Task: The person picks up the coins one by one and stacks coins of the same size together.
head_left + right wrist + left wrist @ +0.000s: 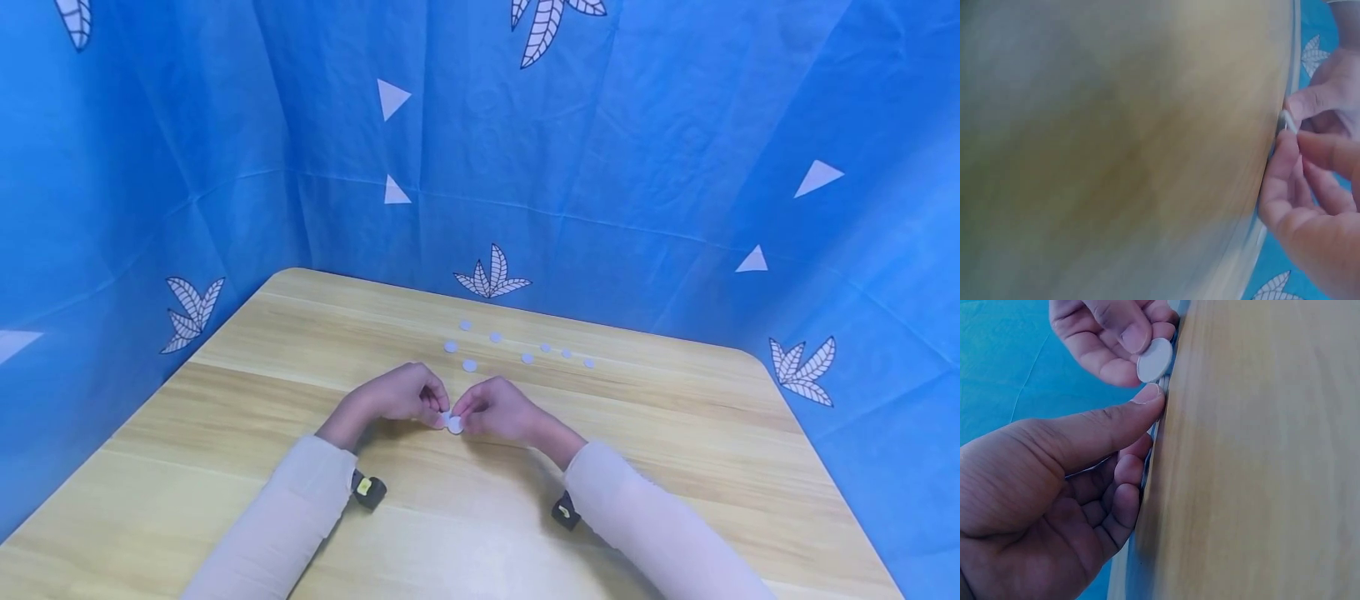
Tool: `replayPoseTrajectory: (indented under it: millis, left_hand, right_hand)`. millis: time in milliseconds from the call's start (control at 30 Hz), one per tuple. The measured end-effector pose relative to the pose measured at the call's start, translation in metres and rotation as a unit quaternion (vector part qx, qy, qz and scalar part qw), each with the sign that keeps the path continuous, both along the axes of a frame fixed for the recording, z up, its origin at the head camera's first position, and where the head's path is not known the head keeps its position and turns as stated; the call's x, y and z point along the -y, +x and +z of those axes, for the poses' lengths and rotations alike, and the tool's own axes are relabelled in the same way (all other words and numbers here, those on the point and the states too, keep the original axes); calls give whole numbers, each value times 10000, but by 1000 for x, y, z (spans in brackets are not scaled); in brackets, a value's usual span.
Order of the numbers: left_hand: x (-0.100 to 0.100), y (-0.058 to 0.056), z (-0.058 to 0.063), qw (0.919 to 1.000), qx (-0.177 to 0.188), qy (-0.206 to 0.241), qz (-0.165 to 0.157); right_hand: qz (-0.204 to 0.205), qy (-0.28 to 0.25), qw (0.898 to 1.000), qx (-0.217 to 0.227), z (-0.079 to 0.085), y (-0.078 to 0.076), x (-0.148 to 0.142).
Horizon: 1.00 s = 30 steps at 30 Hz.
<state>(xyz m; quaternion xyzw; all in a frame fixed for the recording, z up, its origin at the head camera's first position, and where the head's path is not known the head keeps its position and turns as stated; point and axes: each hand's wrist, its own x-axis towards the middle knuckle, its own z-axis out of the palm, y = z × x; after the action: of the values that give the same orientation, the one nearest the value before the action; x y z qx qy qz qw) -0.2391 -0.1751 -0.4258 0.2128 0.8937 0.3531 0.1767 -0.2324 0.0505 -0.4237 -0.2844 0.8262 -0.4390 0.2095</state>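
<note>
A: What did your screens give you at the hands?

B: In the head view I saw the right hand (498, 410) with thumb and fingers pinched together on a flat, round white disc (455, 425). Its face and most of its rim stuck out past the fingertips.

A: And the left hand (405, 392)?

B: Its thumb and fingers were pinched too, nearly closed, on a second white disc (446, 415). I got only a sliver of that one, just beside the first; whether the two touched, I couldn't tell.

A: How were you placed for edges?

B: Both hands were low over the middle of the pale wood-grained bench (675, 442), well apart from its left and right sides. Wood stretched away on either flank, and between the forearms as well. The far corners were rounded, and a blue cloth with white leaves and triangles (480, 150) hung just beyond the far edge.

A: Anything lying past the fingers?

B: Eight loose white discs (469, 365), scattered flat between the hands and the far edge, all apart from one another. Nearer me, a small black wrist device (369, 492) jutted below the left white sleeve (277, 521), with its twin (566, 510) below the right.
</note>
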Motion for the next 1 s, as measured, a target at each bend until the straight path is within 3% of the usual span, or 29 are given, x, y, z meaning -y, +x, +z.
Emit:
replayPoseTrajectory:
  millis: [367, 1000]
  left_hand:
    - [1, -1, -2, 10000, 32, 31, -41]
    - [0, -2, -1, 9999, 80, 24, -66]
  right_hand:
    - [-1340, -49, 9858, 1012, 3, 5, 16]
    - [-1758, -249, 9769, 1186, 8, 9, 25]
